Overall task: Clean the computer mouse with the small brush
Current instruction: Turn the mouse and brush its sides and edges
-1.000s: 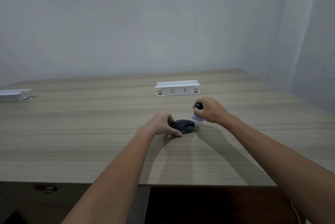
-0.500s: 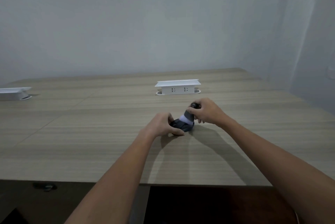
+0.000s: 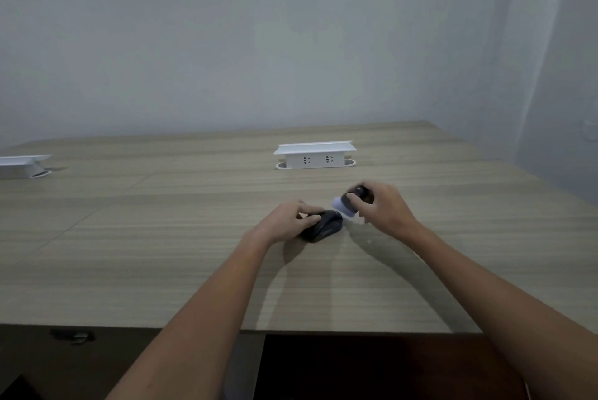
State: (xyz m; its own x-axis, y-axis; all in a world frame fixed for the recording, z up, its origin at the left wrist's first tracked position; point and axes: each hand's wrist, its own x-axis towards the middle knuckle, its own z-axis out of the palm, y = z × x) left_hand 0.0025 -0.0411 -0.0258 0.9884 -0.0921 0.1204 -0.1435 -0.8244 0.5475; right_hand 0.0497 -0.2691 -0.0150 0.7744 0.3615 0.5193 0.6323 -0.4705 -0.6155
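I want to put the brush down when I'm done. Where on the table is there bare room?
Bare wood lies right of the right hand, out to the table edge, and along the near edge around both forearms. The wide stretch left of the left hand is free too. It is crowded only where the mouse and brush meet, with the socket box behind.

Head cam, fwd-down over table [image 3: 161, 270]

A wood-grain table [image 3: 161, 254] carries a dark computer mouse [image 3: 323, 225] and two white socket boxes [image 3: 315, 155], [image 3: 22, 165].
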